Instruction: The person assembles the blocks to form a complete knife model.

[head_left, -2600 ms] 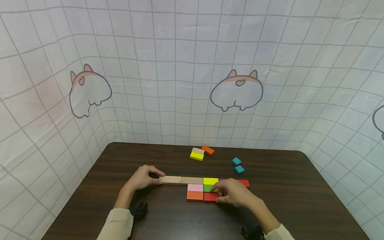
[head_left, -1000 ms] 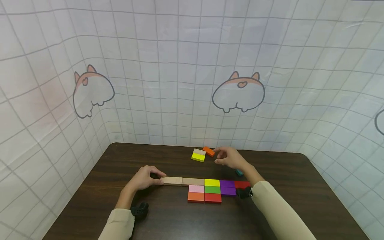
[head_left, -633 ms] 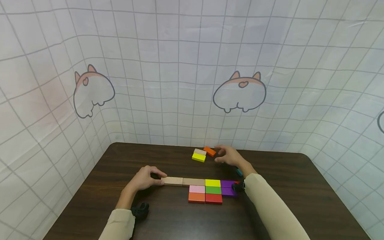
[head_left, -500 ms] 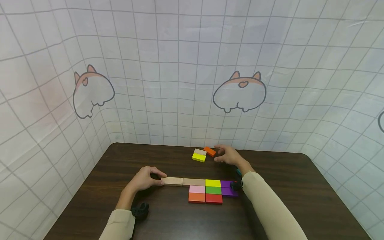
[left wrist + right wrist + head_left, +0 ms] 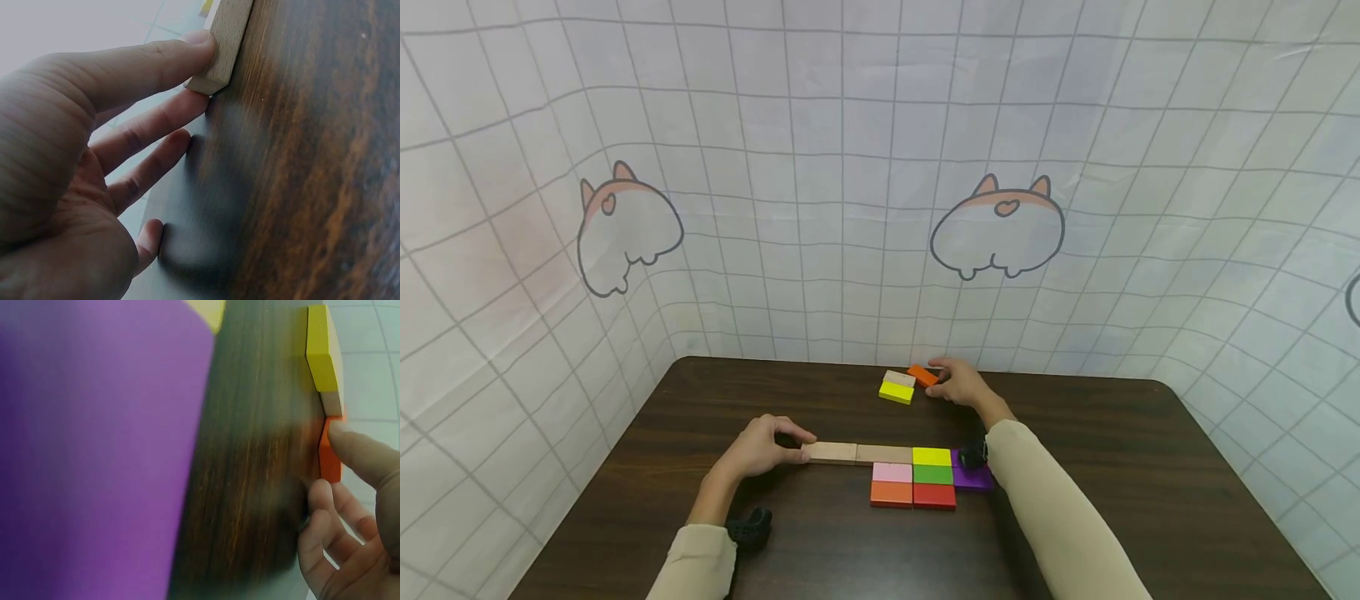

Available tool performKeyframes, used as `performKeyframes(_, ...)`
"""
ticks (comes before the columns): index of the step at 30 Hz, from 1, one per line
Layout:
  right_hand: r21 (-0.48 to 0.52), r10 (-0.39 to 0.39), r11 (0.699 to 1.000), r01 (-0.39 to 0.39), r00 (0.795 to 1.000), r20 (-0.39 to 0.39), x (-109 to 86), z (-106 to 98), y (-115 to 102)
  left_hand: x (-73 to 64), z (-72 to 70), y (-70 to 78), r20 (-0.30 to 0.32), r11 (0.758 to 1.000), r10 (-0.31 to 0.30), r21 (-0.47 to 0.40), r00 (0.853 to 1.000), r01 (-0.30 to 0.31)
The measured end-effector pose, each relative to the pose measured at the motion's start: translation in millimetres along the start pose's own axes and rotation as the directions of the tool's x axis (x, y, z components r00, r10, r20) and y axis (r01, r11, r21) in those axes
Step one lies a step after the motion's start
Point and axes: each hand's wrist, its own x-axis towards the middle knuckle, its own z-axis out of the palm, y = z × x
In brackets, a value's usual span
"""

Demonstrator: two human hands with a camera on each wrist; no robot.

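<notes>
In the head view, my left hand point(image 5: 760, 446) pinches the left end of a plain wooden block point(image 5: 831, 452), which lies flat in a row. The left wrist view shows its thumb point(image 5: 194, 53) on the block's side and a fingertip at the end. At the table's back, my right hand point(image 5: 962, 385) holds the right end of an orange block point(image 5: 920, 375) between thumb and fingers. A pale wooden block point(image 5: 899, 379) and a yellow block point(image 5: 896, 392) lie beside it. In the right wrist view, the thumb rests on the orange block point(image 5: 329, 464).
A second wooden block point(image 5: 884, 455) continues the row to another yellow block point(image 5: 932, 457). Below sit pink point(image 5: 892, 472), green point(image 5: 933, 475), orange-red point(image 5: 891, 494) and red point(image 5: 935, 497) blocks. The right arm partly covers purple blocks point(image 5: 973, 478). A patterned cloth point(image 5: 820, 250) hangs behind the table.
My right hand has moved from the near blocks to the back and now left onto the orange block. Its arm hides the teal blocks and the row's red end block. The left hand stays put.
</notes>
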Motion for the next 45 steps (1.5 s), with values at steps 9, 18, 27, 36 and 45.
performKeyframes(9, -0.083, -0.002, 0.997, 0.001, 1.000, -0.007, 3.3, 1, -1, -0.8, -0.6, 1.3, 0.003, 1.000, -0.001, 0.005, 1.000, 0.001)
performKeyframes(18, -0.034, -0.025, 0.999, 0.029, 0.996, 0.089, -5.7, -16, 2, -0.8, -0.5, 2.4, -0.003, 1.000, -0.016, -0.002, 1.000, 0.016)
performKeyframes(27, 0.030, -0.082, 0.996, 0.080, 0.991, 0.104, -22.3, -30, 1, -0.8, -0.3, 1.9, 0.003, 1.000, -0.013, 0.001, 1.000, 0.013)
performKeyframes(36, -0.012, -0.234, 0.972, 0.236, 0.967, 0.106, -45.8, -37, -5, -1.2, -1.6, 2.2, 0.003, 1.000, -0.010, -0.008, 1.000, 0.010)
performKeyframes(45, -0.062, -0.282, 0.955, 0.291, 0.951, 0.125, -79.9, -41, -6, -1.6, -0.8, 2.8, 0.012, 0.999, -0.028, -0.016, 1.000, 0.028)
